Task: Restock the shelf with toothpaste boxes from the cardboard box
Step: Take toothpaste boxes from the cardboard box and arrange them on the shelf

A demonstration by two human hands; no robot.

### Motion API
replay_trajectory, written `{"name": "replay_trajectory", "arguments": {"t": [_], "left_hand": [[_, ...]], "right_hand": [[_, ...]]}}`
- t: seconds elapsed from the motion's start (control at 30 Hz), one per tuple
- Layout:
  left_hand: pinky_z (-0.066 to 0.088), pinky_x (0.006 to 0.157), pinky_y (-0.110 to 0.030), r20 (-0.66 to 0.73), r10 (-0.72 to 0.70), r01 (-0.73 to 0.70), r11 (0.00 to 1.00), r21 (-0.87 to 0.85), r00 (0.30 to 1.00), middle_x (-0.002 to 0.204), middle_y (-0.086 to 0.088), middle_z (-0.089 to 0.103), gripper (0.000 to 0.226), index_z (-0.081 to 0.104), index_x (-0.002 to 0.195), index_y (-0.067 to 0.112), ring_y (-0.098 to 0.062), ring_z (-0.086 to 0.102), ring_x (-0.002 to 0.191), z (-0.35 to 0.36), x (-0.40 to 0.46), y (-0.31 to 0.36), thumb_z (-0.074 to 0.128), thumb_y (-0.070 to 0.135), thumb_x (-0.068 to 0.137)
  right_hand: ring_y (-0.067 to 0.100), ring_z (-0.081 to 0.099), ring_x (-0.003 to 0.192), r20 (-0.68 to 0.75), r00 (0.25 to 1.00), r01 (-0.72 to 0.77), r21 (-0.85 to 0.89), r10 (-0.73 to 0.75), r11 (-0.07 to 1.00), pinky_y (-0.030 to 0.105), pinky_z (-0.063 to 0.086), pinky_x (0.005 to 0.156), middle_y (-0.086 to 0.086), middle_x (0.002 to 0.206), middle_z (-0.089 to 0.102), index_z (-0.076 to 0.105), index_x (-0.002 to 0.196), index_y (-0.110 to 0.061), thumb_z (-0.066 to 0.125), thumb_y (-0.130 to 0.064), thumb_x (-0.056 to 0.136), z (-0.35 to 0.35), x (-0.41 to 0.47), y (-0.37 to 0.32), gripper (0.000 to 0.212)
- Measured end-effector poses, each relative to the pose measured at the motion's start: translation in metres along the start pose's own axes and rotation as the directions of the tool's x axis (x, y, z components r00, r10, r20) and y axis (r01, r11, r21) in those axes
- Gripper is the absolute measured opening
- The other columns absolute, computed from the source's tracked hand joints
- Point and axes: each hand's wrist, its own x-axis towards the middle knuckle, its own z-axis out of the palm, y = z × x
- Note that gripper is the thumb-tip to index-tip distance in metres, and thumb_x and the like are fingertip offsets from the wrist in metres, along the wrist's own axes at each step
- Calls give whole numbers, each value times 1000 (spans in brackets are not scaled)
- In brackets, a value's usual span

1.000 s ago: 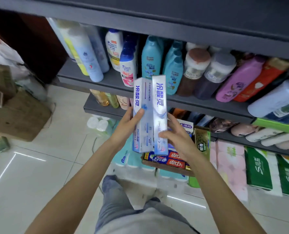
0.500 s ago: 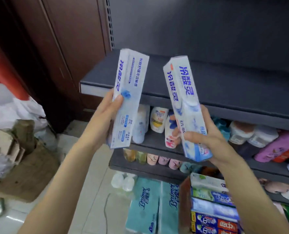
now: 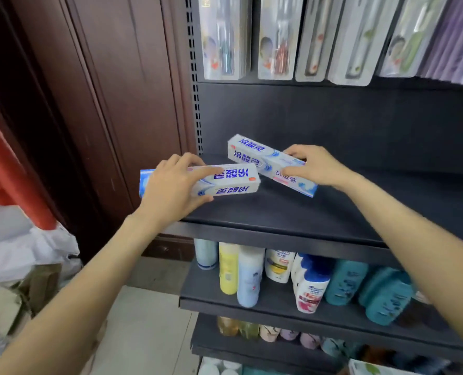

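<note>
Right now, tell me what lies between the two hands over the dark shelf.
In the head view, only the two toothpaste boxes: the left hand grips the left toothpaste box, the right hand the right toothpaste box, their near ends almost meeting above the shelf.

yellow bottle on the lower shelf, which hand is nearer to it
Left. The left hand, holding a toothpaste box, sits above and slightly left of the yellow bottle; the right hand is higher and further right.
</note>
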Motion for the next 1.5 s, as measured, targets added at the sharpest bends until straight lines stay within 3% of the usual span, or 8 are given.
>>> {"name": "replay_trajectory", "arguments": {"t": [0.47,0.6,0.7,0.83,1.0,1.07,1.2,1.5], "left_hand": [[47,73,-38,-8,32,-31,997,72,999,109,-10,60,55,56,130,29,-31,56,83,74,53,-43,71,42,79],[42,89,-37,153,-215,245,945,-217,965,117,-6,51,57,39,141,37,-27,50,102,66,67,-38,54,50,88],[37,89,-30,316,-352,464,769,-439,881,123,-4,53,57,35,141,37,-21,49,113,61,93,-30,57,41,89],[50,67,-23,646,-341,693,23,-721,683,125,-3,58,60,25,144,21,-15,60,91,58,125,5,55,19,92],[56,70,-36,676,-309,621,-268,-736,668,119,-3,59,54,23,142,24,-18,62,90,61,125,35,51,25,95],[56,80,-37,668,-273,648,-171,-742,692,123,-1,58,49,27,140,26,-16,63,94,59,116,33,49,31,96],[42,92,-31,391,-492,625,544,-560,778,126,6,57,40,50,127,26,-16,57,110,72,97,0,57,34,88],[32,103,-36,224,-346,410,819,-401,911,140,-7,39,67,40,138,28,-30,36,126,121,86,-73,71,30,79]], "right_hand": [[24,39,124,73,974,205,-697,-216,687,34,32,95,-1,138,47,56,129,-28,45,-26,97,49,142,41,33],[26,61,90,-257,961,65,-134,-98,989,37,45,79,2,101,62,60,99,-23,32,-33,99,53,96,17,30],[18,64,69,-133,989,1,438,64,899,30,51,67,4,97,65,54,104,-20,42,-30,98,58,51,-13,17],[6,60,104,113,989,63,284,-99,957,27,47,93,-11,129,46,20,144,-35,60,-31,90,65,30,-35,68],[17,50,119,-119,991,54,-96,-65,994,37,43,92,-8,139,44,9,148,-34,68,-44,80,64,37,-23,91],[24,55,112,-113,993,24,-136,-39,990,39,45,93,-4,136,50,15,147,-35,69,-36,79,54,43,-7,87],[25,56,105,24,997,78,-314,-75,946,43,46,92,-5,127,58,28,139,-39,69,-26,77,24,61,13,76],[23,41,115,-36,980,144,-557,-197,818,38,36,93,1,123,54,52,127,-25,67,-36,82,61,127,22,49]]}}
